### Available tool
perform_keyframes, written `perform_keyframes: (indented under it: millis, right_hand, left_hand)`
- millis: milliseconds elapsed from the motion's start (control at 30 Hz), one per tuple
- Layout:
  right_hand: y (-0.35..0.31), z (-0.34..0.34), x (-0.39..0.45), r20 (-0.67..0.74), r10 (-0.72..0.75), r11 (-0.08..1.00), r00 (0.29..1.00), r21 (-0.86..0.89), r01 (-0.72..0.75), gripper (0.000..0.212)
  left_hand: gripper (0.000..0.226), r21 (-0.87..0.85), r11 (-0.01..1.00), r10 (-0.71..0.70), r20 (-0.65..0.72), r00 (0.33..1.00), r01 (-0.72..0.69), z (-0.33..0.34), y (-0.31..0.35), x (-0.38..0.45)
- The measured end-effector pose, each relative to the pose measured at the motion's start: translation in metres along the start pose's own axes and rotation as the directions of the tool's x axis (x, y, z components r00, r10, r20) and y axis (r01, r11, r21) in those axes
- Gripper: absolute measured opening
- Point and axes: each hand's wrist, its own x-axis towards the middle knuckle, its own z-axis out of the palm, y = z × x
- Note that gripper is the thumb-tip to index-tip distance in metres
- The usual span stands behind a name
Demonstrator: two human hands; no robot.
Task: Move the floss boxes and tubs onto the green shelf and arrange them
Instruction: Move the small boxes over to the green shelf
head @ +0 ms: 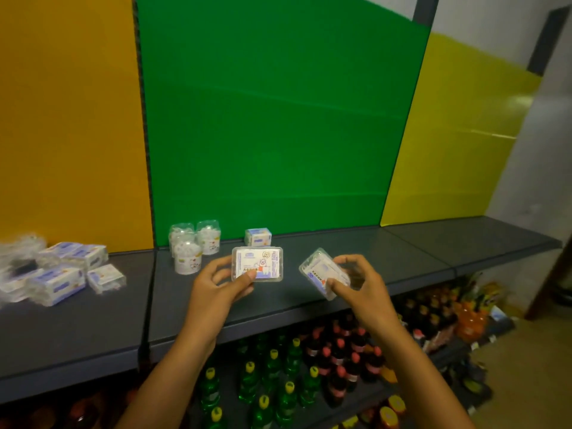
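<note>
Head view shows the left hand (216,284) pinching a flat floss box (257,264) and the right hand (360,284) with its fingers curled round a tilted floss box (322,272), both above the grey shelf (278,308), with three tubs (193,244) and a small box (258,237) standing behind against the green panel (278,119).

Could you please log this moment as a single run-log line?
left hand: holds floss box | right hand: holds tilted box | green shelf: three tubs, one small box

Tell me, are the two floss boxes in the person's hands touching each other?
Apart. The head view shows dark shelf between the left hand's floss box and the tilted floss box in the right hand.
</note>
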Motion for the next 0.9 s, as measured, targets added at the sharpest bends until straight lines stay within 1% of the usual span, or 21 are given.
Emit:
perform_keyframes:
  millis: [100,300,433,600,767,900]
  right_hand:
    - [0.019,-0.017,0.027,-0.017,-0.005,1.0,1.0,-0.019,0.005,0.029]
    - [0.056,-0.038,0.114,-0.089,0.043,0.998,0.995,-0.041,-0.047,0.033]
    - [0.079,-0.038,0.16,-0.081,0.029,0.999,0.996,-0.043,-0.033,0.033]
    - [0.12,-0.038,0.197,-0.088,0.066,0.998,0.994,-0.011,-0.067,0.035]
    - [0.15,-0.042,0.236,-0.074,0.078,0.997,0.994,0.027,-0.076,0.036]
    - [0.177,-0.039,0.274,-0.004,0.077,0.994,0.997,0.079,-0.077,0.03]
  left_hand:
    - [0.036,0.05,0.998,0.026,0.027,0.999,-0.027,0.024,-0.016,0.03]
    - [0.031,0.057,0.998,0.017,0.056,0.998,-0.021,0.065,-0.042,0.102]
    - [0.037,0.118,0.993,0.025,0.049,0.999,-0.03,0.08,-0.06,0.148]
    - [0.05,0.168,0.985,0.035,0.036,0.999,-0.04,0.101,-0.089,0.195]
    - [0.052,0.276,0.961,0.027,-0.001,1.0,-0.025,0.119,-0.121,0.23]
    - [0.051,0.361,0.932,0.002,-0.061,0.998,0.02,0.132,-0.144,0.255]
